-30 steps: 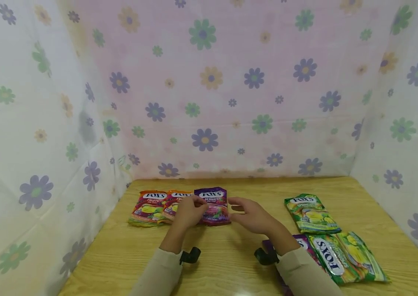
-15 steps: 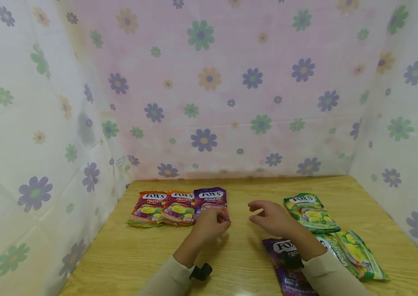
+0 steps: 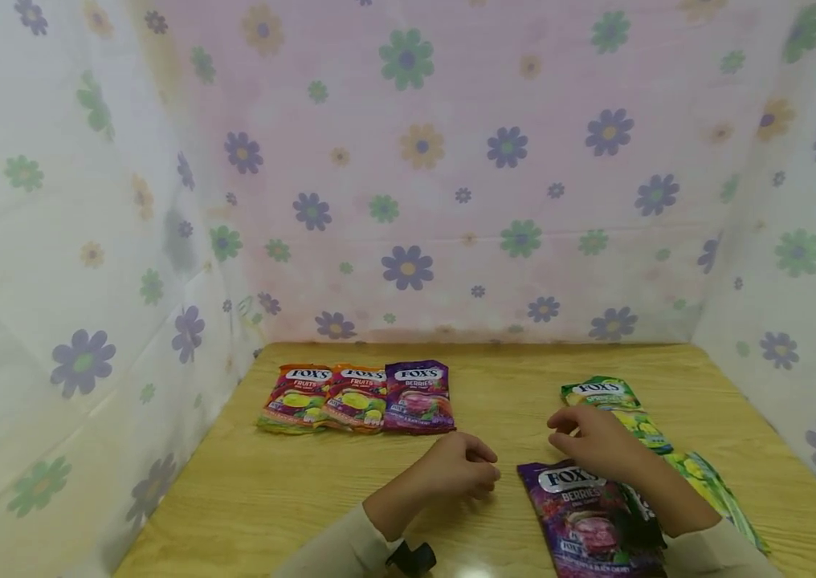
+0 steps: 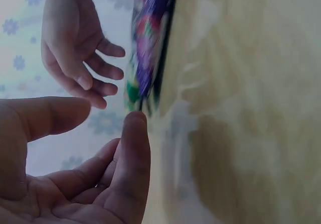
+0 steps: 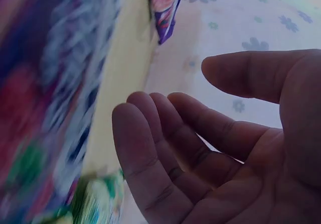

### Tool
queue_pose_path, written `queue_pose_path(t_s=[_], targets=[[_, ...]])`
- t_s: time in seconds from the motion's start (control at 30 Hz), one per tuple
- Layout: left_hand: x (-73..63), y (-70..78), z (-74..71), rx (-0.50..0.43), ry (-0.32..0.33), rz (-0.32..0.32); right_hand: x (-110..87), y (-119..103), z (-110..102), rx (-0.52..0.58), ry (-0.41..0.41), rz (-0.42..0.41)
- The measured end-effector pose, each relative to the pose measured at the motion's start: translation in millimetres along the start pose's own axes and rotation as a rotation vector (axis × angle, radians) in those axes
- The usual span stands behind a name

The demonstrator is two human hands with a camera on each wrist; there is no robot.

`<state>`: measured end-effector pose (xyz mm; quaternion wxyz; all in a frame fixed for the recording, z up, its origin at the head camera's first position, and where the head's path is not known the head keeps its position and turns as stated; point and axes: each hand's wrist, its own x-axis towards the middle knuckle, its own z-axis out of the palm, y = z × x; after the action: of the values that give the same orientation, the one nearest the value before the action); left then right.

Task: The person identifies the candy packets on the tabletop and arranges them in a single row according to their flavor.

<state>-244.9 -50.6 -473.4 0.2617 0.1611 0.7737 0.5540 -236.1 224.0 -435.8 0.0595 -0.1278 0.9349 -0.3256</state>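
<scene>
My left hand point(image 3: 454, 467) hovers over the middle of the table with loosely bent fingers and holds nothing. To its right lies a purple Fox's Berries candy bag point(image 3: 581, 522) near the front edge. My right hand point(image 3: 599, 440), also holding nothing, is above that bag's far end, its thumb and fingers apart in the right wrist view. It partly covers a green Fox's candy bag point(image 3: 642, 425) behind it. Another green bag point(image 3: 722, 490) is half hidden by the right forearm. Farther back on the left, two orange-red Fox's Fruits bags point(image 3: 295, 399) and a purple Berries bag point(image 3: 418, 397) lie in a row.
The wooden table point(image 3: 271, 498) is enclosed at the back and sides by flowered cloth point(image 3: 466, 265). Dark wrist mounts point(image 3: 411, 558) stick out beside the sleeves.
Both hands have drawn away from the back-row purple bag, moving right and toward the front. That bag stays beside the Fruits bags; the front purple bag is now more exposed.
</scene>
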Motion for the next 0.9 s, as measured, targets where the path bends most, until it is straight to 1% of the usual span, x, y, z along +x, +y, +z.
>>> queue_pose_path(t_s=[0.17, 0.3, 0.37, 0.47, 0.5, 0.63, 0.73, 0.83, 0.9], targets=[[-5.5, 4.0, 13.0, -0.174, -0.129, -0.048, -15.6, 14, -11, -0.013, -0.034, 0.044], [-9.7, 9.0, 21.4, -0.25, -0.175, -0.075, -26.5, 24, -18, -0.012, -0.051, 0.059], [-10.8, 10.8, 24.3, -0.263, -0.182, -0.092, -31.3, 29, -22, -0.015, -0.057, 0.082], [-13.6, 13.0, 29.0, -0.286, -0.196, -0.12, -39.3, 35, -27, 0.04, -0.077, 0.143], [-14.5, 13.1, 30.8, -0.307, -0.204, -0.129, -42.3, 37, -29, 0.064, -0.086, 0.161], [-16.9, 11.9, 39.3, -0.435, -0.233, -0.158, -51.2, 44, -34, 0.172, -0.127, 0.253], [-17.3, 9.8, 44.5, -0.519, -0.224, -0.189, -53.2, 46, -35, 0.207, -0.144, 0.319], [-17.7, 8.1, 47.9, -0.558, -0.193, -0.212, -53.0, 46, -35, 0.219, -0.162, 0.328], [-17.8, 7.0, 49.6, -0.576, -0.18, -0.215, -52.6, 46, -34, 0.226, -0.179, 0.314]])
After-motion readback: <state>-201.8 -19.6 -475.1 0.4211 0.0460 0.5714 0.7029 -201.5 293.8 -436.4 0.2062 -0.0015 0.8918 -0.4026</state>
